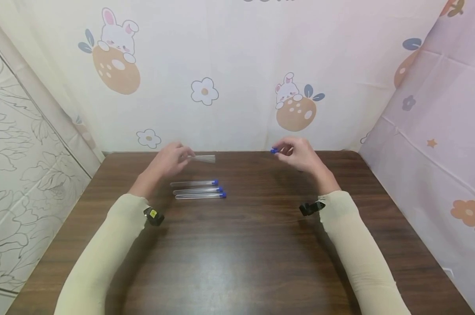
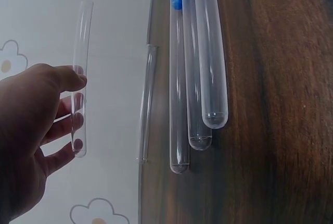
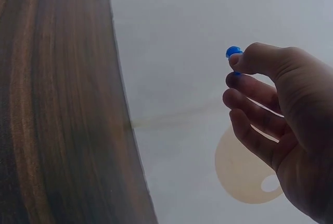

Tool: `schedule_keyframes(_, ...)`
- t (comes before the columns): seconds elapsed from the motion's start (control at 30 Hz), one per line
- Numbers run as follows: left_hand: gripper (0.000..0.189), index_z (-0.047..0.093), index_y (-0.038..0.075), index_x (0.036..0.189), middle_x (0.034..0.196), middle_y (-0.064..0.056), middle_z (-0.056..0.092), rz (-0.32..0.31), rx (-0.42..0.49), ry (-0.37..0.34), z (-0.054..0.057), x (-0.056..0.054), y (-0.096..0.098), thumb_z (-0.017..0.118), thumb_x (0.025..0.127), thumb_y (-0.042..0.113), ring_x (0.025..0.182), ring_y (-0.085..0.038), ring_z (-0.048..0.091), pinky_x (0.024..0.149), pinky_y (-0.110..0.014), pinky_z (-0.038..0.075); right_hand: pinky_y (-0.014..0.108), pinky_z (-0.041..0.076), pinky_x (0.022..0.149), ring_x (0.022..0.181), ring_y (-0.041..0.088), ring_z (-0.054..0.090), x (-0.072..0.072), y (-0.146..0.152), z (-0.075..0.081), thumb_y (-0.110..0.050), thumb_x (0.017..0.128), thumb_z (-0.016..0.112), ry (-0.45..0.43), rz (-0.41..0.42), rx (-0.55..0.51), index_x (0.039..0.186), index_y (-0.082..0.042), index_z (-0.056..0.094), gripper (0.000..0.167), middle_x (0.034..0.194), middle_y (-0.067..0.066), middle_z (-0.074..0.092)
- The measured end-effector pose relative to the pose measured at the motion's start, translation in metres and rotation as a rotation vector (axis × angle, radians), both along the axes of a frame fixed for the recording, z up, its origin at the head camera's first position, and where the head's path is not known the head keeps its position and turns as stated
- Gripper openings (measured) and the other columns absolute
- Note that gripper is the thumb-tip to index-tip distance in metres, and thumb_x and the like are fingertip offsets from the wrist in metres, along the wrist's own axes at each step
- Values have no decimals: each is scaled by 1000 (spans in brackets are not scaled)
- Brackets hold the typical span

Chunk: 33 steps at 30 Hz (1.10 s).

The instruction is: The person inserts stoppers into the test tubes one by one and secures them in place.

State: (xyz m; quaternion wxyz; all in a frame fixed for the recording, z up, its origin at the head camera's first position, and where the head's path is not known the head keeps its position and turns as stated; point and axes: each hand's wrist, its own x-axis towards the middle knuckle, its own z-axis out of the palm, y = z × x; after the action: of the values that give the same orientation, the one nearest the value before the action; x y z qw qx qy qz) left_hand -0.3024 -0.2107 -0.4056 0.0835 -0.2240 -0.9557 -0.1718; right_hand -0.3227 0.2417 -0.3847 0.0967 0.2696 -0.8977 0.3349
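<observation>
My left hand [image 1: 171,160] holds a clear test tube [image 2: 80,36] between thumb and fingers, its rounded end towards the little finger and its open end without a cap. Over at the right, my right hand [image 1: 299,155] pinches a small blue cap [image 3: 234,52] between thumb and fingertip, apart from any tube. Three test tubes with blue caps [image 1: 200,196] lie side by side on the table nearer to me, caps pointing right. Another clear tube [image 2: 147,104] lies by the table's back edge; in the head view it is hard to tell from the held one.
The brown wood-grain table [image 1: 237,253] ends at the back against a curtain [image 1: 237,52] printed with rabbits and flowers. A pale curtain [image 1: 430,157] hangs at the right and a floral panel [image 1: 21,175] stands at the left.
</observation>
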Motion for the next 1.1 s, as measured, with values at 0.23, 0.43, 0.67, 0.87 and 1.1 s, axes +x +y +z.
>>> schedule_keyframes(0.23,26,76,9,133,130,-23,71,17,34,-39,-2,7,-2,68,109,12,125,-43,66,111,-60,56,16,57,82,92,18,74,4,2,-6,-2,100,80,-11,13,-17,120,-2,81,20,109,19,84)
schedule_keyframes(0.43,27,75,8,134,131,-23,70,6,49,-48,-2,12,-1,67,108,10,126,-44,66,111,-61,56,15,55,78,91,26,74,7,3,-12,0,99,80,-16,11,-15,120,-1,81,21,106,19,83)
schedule_keyframes(0.67,25,77,8,131,130,-23,71,-17,54,-20,-2,16,2,69,107,9,125,-45,68,111,-61,56,14,56,78,89,24,75,8,0,-14,1,98,81,-17,16,-36,119,0,81,22,105,19,84)
schedule_keyframes(0.87,25,78,8,130,128,-23,73,-40,51,10,-1,19,4,70,106,8,122,-44,70,109,-61,58,14,55,78,90,22,73,11,0,-14,1,98,81,-38,4,-39,123,1,79,25,106,20,83)
schedule_keyframes(1.1,24,79,8,129,124,-22,74,-52,58,26,0,23,7,72,105,6,119,-42,71,107,-59,59,14,55,80,91,20,74,12,0,-14,-2,100,80,-43,9,-48,119,0,81,19,106,20,84)
